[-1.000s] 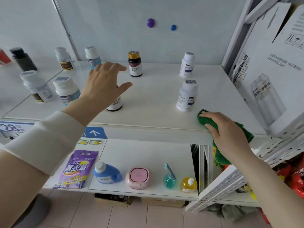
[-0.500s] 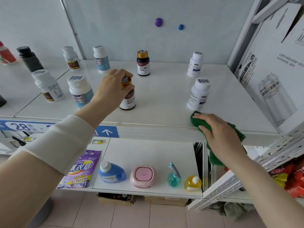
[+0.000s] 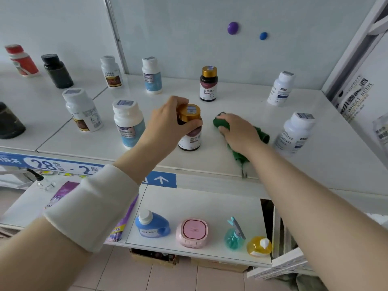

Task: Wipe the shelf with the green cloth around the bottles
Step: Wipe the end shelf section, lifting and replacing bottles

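Green cloth [image 3: 220, 123], bunched in my right grip [image 3: 241, 133], wipes shelf [image 3: 241, 97] right of the gold-capped bottle [image 3: 192, 138] my left grip [image 3: 168, 120] clasps; most, I judge, remains.

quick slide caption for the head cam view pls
Left hand grips the gold-capped brown bottle while the right hand holds the green cloth on the white shelf beside it.

On the back panel sit a purple magnet [image 3: 232, 28] and, to its right, a smaller blue magnet [image 3: 263, 36]. The lower shelf [image 3: 199, 204] carries, from left to right, a purple pouch [image 3: 118, 229], a blue detergent jug [image 3: 152, 225], a pink square case [image 3: 192, 233], a teal spray bottle [image 3: 234, 236] and a yellow bottle [image 3: 259, 246]. A carton printed WHEAT BEER [image 3: 361, 95] stands at the right.
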Motion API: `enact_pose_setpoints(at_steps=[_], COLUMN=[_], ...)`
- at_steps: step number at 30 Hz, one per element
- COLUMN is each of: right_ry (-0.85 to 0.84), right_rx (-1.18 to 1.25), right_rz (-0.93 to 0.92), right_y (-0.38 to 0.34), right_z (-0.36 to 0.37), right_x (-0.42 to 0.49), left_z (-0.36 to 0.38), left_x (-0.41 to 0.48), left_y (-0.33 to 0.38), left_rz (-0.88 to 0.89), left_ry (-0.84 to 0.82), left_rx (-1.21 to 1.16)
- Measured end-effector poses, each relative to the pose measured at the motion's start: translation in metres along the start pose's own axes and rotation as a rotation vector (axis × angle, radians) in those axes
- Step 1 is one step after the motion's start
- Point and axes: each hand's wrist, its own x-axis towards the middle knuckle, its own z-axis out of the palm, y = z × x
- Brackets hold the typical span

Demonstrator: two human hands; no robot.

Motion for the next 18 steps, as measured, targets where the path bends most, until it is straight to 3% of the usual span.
enact_pose_setpoints(at_steps=[5,11,13,18], right_ry=[-0.043,-0.127,-0.143,0.08], right_rx=[0.0,0.138,0.116,0.01], right_rz=[-0.025,-0.338,-0.304,0.029], right_y=[-0.012,-0.02,-0.011,-0.001], right_z=[0.013,0.015,0.008,0.007], right_x=[0.028,-0.054,-0.031,0.055], left_z=[-0.004,-0.031,-0.037,-0.044], left_x=[0.003,0.007,0.011,0.018], left_y=[-0.008,-0.011,-0.01,-0.01], left_rz=[0.042,0.086,0.085,0.091], left_ry=[0.0,0.091,0.098,0.077], left_rx=[-0.057,-0.079,-0.1,-0.105])
